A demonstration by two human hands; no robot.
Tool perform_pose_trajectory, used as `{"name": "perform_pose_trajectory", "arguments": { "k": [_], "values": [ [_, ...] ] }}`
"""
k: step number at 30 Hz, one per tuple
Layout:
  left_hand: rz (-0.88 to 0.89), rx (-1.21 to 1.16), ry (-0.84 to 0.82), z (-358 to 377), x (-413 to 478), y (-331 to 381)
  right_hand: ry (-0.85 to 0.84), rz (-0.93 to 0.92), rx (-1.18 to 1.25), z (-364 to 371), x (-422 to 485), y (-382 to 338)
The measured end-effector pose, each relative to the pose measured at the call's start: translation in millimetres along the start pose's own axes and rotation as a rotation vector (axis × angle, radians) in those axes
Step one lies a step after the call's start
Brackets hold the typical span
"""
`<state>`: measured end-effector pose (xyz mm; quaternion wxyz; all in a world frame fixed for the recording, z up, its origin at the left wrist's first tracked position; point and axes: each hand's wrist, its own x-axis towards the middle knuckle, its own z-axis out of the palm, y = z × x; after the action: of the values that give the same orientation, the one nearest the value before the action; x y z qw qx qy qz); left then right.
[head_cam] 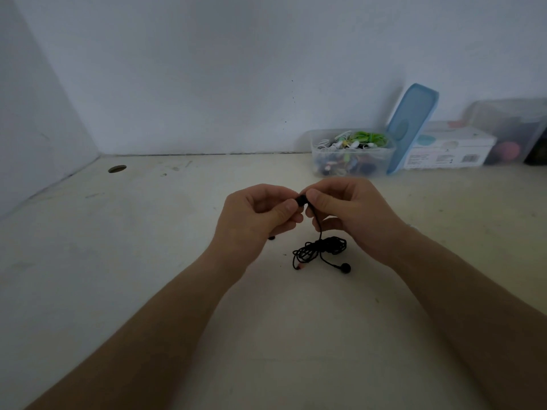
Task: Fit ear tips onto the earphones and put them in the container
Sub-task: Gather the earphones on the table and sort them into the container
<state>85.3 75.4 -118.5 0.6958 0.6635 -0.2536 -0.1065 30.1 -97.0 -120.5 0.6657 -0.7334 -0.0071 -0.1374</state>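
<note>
Above the surface (148, 261), my left hand (260, 214) and right hand (346, 211) both pinch one black earbud (302, 199); its coiled cable (322, 247) lies at 6 o'clock from them, the container (314, 155) at 1 o'clock.

L hand (260, 214) & R hand (349, 214) meet over mid table (148, 261), earbud (302, 199) pinched btwn them. Cable bundle (322, 247) on table just nearer; 2nd earbud (345, 267) at its near right. Container (352, 161) far right by wall (207, 84); lid (411, 125) leans right of it, box (450, 152) further right.
</note>
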Motion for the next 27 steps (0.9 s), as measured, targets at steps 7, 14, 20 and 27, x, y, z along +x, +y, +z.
{"name": "perform_pose_trajectory", "arguments": {
  "k": [7, 14, 20, 27],
  "values": [
    [-0.040, -0.043, -0.053, -2.1, 0.9, 2.9, -0.002, -0.004, -0.074, -3.1, -0.5, -5.2],
    [-0.020, -0.013, -0.104, 0.3, -1.2, 4.7, 0.018, 0.017, -0.127, -3.6, -0.8, -5.6],
    [-0.006, 0.056, -0.046, -1.0, -1.9, 6.5, 0.054, -0.138, -0.633, -11.9, -3.7, -22.6],
    [0.092, 0.360, -0.054, -2.6, -4.1, 1.1, -0.381, 0.184, -0.976, -29.4, -16.8, -45.1]
  ]
}}
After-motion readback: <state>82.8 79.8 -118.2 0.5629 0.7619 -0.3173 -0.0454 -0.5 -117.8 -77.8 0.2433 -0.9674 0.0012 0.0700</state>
